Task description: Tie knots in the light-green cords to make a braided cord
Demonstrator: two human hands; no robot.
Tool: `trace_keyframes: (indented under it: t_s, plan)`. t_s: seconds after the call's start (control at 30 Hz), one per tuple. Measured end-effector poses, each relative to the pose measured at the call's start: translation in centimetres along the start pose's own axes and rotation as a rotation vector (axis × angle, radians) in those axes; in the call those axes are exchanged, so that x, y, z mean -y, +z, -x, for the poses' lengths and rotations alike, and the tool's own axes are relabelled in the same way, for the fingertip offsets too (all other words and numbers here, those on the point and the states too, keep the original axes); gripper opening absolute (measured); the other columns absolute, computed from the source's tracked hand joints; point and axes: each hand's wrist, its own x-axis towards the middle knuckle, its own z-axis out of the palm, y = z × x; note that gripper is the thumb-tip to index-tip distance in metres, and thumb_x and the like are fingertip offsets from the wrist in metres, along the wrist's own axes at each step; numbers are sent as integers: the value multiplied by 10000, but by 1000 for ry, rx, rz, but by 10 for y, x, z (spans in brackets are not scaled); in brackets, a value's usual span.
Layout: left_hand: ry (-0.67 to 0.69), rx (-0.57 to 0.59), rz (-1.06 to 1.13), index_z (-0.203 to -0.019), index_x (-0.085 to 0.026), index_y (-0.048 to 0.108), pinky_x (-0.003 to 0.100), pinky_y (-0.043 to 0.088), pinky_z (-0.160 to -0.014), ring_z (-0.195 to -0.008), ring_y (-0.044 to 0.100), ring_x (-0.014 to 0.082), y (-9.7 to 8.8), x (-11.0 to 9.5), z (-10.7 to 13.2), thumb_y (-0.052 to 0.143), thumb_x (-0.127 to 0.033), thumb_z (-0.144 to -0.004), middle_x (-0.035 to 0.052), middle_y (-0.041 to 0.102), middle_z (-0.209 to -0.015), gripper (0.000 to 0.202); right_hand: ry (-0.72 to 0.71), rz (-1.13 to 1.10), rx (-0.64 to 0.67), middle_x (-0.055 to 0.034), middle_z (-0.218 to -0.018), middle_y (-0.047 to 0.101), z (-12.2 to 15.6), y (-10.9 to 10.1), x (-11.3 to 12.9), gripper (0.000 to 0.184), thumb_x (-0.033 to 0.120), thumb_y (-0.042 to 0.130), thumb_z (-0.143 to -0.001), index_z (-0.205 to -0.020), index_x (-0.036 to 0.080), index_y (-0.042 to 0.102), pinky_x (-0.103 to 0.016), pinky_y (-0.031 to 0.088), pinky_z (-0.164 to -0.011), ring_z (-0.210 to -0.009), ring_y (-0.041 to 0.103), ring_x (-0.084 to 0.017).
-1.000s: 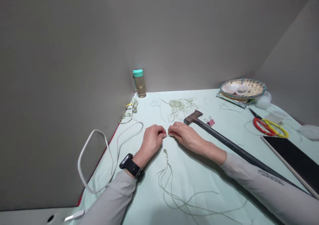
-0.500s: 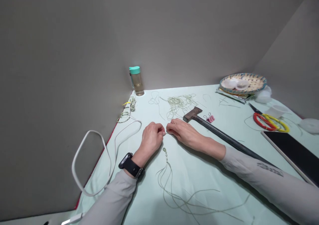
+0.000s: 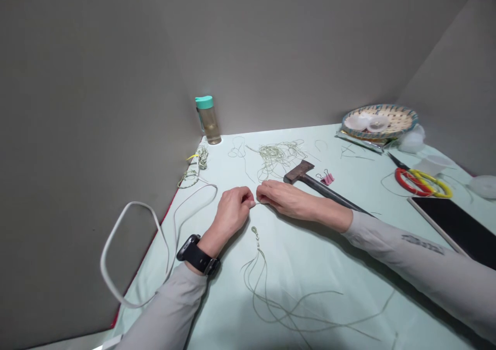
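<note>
My left hand [image 3: 233,208] and my right hand [image 3: 287,200] are close together above the table, fingertips pinched. A short bit of thin pale cord [image 3: 257,203] spans the small gap between them; its ends are hidden in my fingers. Just below lies a green cord piece with a looped, knotted head [image 3: 254,230] and several long loose strands [image 3: 294,316] fanning toward me and to the right. Beyond my hands is a tangle of green cord [image 3: 273,155]. The hatchet [image 3: 299,171] lies with its head past my right hand and its handle partly under that forearm.
On the left are a white cable [image 3: 104,267], a bottle with a teal lid [image 3: 209,122] and a cord bundle [image 3: 202,157]. To the right lie a pink binder clip [image 3: 327,178], scissors [image 3: 416,182], a black-screened tablet [image 3: 457,226] and a woven basket [image 3: 403,120]. Grey walls enclose the table.
Both hands keep their pinch on the thin cord with barely any movement. The whole view has shifted slightly, and the knotted cord on the table stays where it was.
</note>
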Motion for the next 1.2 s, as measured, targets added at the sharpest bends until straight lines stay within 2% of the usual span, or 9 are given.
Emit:
trace_keyframes:
  t_s: [0.3, 0.77, 1.2]
  plan:
    - [-23, -34, -38, -923, -152, 661, 397, 552, -805, -874, 659, 186, 3, 0, 2, 589, -299, -933, 39, 691, -952, 164, -27, -28, 14, -25, -915, 619, -1, -1, -3, 181, 307, 528, -970, -1002, 147, 606, -321, 520, -728, -796, 603, -145]
    - [-67, -20, -58, -922, -147, 661, 379, 561, -770, -819, 667, 175, 4, -1, 1, 590, -310, -933, 27, 696, -899, 178, -34, 41, 50, -25, -919, 633, -4, -5, -1, 143, 257, 538, -969, -998, 145, 621, -312, 541, -717, -795, 619, -139]
    - [-128, 25, -108, -948, -143, 658, 385, 565, -769, -829, 671, 179, 2, -7, -2, 593, -311, -931, 32, 696, -918, 181, -28, 37, 48, -23, -903, 642, -11, -5, -1, 165, 284, 557, -960, -982, 135, 625, -333, 540, -744, -806, 630, -148]
